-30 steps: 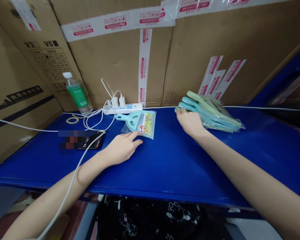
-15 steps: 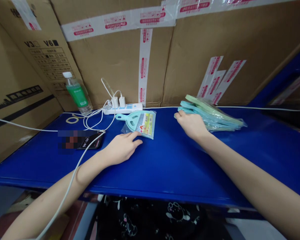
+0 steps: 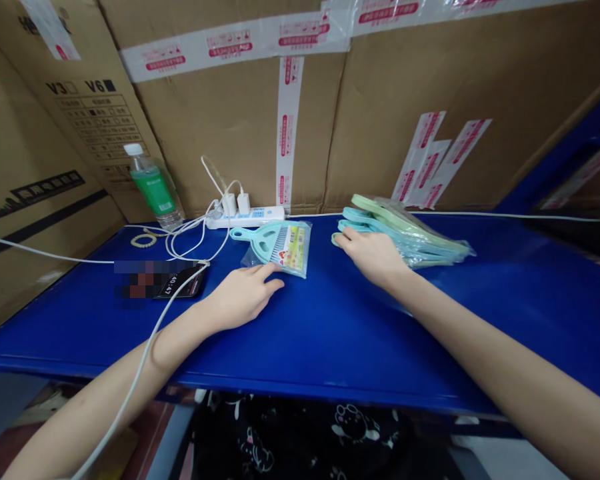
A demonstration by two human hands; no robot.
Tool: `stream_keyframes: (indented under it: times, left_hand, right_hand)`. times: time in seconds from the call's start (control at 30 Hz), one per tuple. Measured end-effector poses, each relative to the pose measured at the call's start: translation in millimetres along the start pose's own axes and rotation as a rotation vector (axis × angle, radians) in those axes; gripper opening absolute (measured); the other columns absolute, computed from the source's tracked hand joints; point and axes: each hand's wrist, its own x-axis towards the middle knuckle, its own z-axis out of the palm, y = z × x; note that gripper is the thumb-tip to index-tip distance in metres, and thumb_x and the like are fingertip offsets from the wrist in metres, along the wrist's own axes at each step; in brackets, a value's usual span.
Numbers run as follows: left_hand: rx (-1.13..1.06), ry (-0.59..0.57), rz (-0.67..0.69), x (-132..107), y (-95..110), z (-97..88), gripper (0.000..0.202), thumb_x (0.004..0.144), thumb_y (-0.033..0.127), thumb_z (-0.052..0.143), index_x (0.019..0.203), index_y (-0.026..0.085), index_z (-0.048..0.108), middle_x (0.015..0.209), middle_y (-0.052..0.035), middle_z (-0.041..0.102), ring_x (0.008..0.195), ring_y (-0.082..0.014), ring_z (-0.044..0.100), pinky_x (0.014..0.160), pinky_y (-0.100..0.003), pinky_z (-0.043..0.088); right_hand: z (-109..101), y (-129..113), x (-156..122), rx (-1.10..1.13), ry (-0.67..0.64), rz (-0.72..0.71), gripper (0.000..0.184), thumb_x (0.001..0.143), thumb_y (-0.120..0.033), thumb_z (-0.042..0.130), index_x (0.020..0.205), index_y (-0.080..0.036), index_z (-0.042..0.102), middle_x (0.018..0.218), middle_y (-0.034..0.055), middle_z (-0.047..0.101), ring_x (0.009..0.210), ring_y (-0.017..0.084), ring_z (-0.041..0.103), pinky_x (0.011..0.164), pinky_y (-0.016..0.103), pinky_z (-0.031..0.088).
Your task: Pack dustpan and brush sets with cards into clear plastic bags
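Left hand [image 3: 240, 298] lies flat on the blue counter [image 3: 330, 333], fingers loose, one fingertip touching the packaged dustpan set [image 3: 280, 244], while right hand [image 3: 373, 257] curls onto the handles of the stacked packs [image 3: 410, 230] farther right.

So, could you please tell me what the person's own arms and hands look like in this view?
Both forearms are bare to the frame edge, with no sleeves, gloves, watch or bracelets visible. The left hand and right hand show no rings that I can make out. A white cable crosses over the left forearm.
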Motion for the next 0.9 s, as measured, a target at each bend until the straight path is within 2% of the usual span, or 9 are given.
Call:
stream_keyframes:
  times: [0.27, 0.63, 0.77, 0.9]
  left_hand:
    - [-0.001, -0.011, -0.011, 0.9, 0.7, -1.1, 0.028, 0.093, 0.013, 0.043, 0.110, 0.016, 0.064, 0.118, -0.0115, 0.061, 0.089, -0.0220, 0.069, 0.076, -0.038, 0.059]
    - [-0.001, 0.017, -0.003, 0.6, 0.0, 0.3, 0.027, 0.092, 0.013, 0.044, 0.109, 0.016, 0.065, 0.119, -0.0115, 0.062, 0.091, -0.0225, 0.069, 0.076, -0.037, 0.060]
    - [0.007, 0.036, -0.005, 0.4, 0.2, 0.1, 0.027, 0.092, 0.013, 0.044, 0.108, 0.016, 0.065, 0.118, -0.0109, 0.063, 0.093, -0.0223, 0.069, 0.077, -0.037, 0.059]
    - [0.031, 0.061, -0.070, 0.3, -1.2, 2.0, 0.025, 0.091, 0.013, 0.047, 0.107, 0.017, 0.065, 0.115, -0.0096, 0.065, 0.094, -0.0222, 0.068, 0.076, -0.035, 0.059]
  right_hand:
    - [-2.3, -11.2, -1.6, -0.016, 0.083, -0.111, 0.045, 0.081, 0.004, 0.034, 0.109, -0.011, 0.066, 0.094, 0.0155, 0.070, 0.068, 0.018, 0.063, 0.049, 0.028, 0.029]
    - [7.2, -17.2, -1.7, -0.023, 0.242, -0.241, 0.037, 0.082, 0.004, 0.037, 0.096, -0.012, 0.068, 0.085, 0.0120, 0.069, 0.064, 0.017, 0.061, 0.053, 0.028, 0.033]
    - [9.9, -18.0, -1.3, -0.014, 0.268, -0.264, 0.032, 0.083, 0.002, 0.040, 0.093, -0.013, 0.067, 0.082, 0.0112, 0.068, 0.066, 0.017, 0.061, 0.053, 0.027, 0.033]
    - [9.9, -16.3, -1.9, -0.004, 0.261, -0.268, 0.030, 0.084, 0.002, 0.043, 0.097, -0.012, 0.067, 0.086, 0.0117, 0.070, 0.068, 0.017, 0.063, 0.055, 0.027, 0.033]
